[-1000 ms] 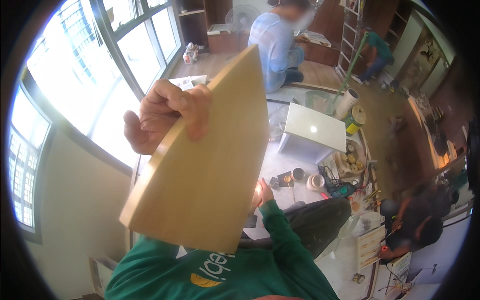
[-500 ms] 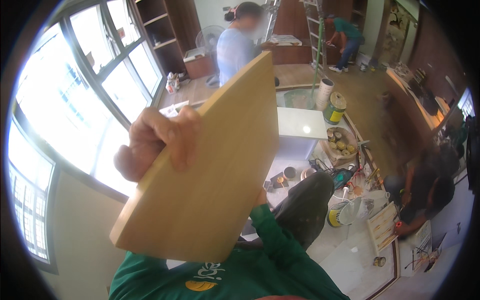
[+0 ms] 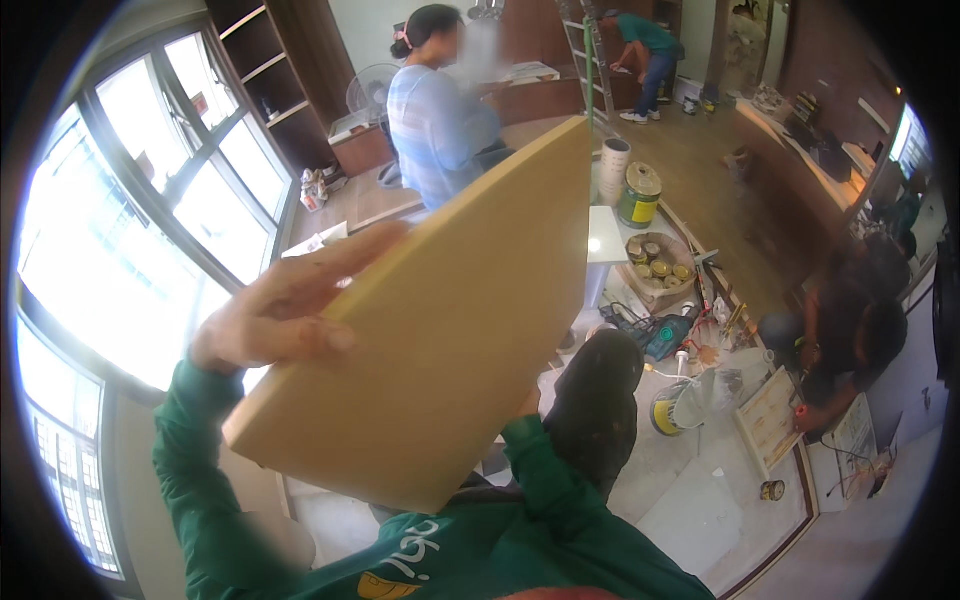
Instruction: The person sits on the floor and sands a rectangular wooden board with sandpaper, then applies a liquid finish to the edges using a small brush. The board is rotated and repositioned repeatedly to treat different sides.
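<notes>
A pale wooden board [image 3: 440,330], smooth and flat, stands tilted in front of my chest, its long narrow edge slanting up toward the far right. My left hand [image 3: 285,315] grips that edge at the board's left side. Its thumb lies on the near face and the fingers reach behind. Only a sliver of my right hand [image 3: 530,402] shows at the board's lower right edge, above a green sleeve; its fingers are hidden behind the board. My raised dark-trousered knee [image 3: 600,400] is just right of it.
Right of my knee are a power tool [image 3: 670,335], a yellow-labelled bucket [image 3: 680,405] and a round container of small cans [image 3: 660,270]. A green tin [image 3: 638,195] stands beyond. One person sits behind the board, another crouches at right over a slatted frame [image 3: 770,420]; a third bends near a ladder [image 3: 590,65].
My left hand has changed from curled fingers over the edge to a thumb-on-face hold, and its sleeve now shows. The room has shifted left in view; the board's top leans farther right.
</notes>
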Tool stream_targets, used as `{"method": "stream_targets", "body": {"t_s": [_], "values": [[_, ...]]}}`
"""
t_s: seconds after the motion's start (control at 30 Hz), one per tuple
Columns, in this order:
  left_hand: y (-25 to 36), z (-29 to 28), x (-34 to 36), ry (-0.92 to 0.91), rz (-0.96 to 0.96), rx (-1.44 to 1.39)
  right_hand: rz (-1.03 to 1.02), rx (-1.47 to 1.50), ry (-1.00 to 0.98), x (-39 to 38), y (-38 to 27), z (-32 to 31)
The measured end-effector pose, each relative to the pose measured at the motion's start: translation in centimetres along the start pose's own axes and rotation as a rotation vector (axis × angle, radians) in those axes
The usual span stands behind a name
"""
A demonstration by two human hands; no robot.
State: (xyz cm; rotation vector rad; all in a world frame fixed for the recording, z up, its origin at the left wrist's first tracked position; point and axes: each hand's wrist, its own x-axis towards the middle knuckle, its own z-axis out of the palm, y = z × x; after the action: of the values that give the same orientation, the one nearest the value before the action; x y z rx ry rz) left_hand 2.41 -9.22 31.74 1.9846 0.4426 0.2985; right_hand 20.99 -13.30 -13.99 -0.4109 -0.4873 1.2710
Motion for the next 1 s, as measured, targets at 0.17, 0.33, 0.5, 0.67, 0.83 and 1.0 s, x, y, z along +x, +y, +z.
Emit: {"method": "stream_targets", "body": {"t_s": [0.17,0.33,0.5,0.67,0.83,1.0], "values": [[0.1,-3.2,-0.3,-0.011,-0.117,-0.023,-0.105,-0.210,-0.015,0.5,0.0,-0.2],[1.0,-4.1,-0.5,0.143,-0.476,0.049,-0.043,0.684,-0.140,1.2,0.6,-0.7],[-0.7,-2.9,-0.1,0.665,-0.758,0.380,-0.110,0.727,-0.230,1.7,-0.1,-0.8],[-6.9,-3.7,-3.9,0.736,-0.261,0.874,-0.021,0.385,0.110,1.3,-0.3,2.1],[-5.1,-3.1,-0.9,0.737,-0.597,0.312,0.017,0.648,0.062,0.8,-2.1,1.5],[-6.5,-4.3,-3.2,0.863,-0.444,0.582,0.020,0.556,0.167,0.0,-1.6,4.2]]}}
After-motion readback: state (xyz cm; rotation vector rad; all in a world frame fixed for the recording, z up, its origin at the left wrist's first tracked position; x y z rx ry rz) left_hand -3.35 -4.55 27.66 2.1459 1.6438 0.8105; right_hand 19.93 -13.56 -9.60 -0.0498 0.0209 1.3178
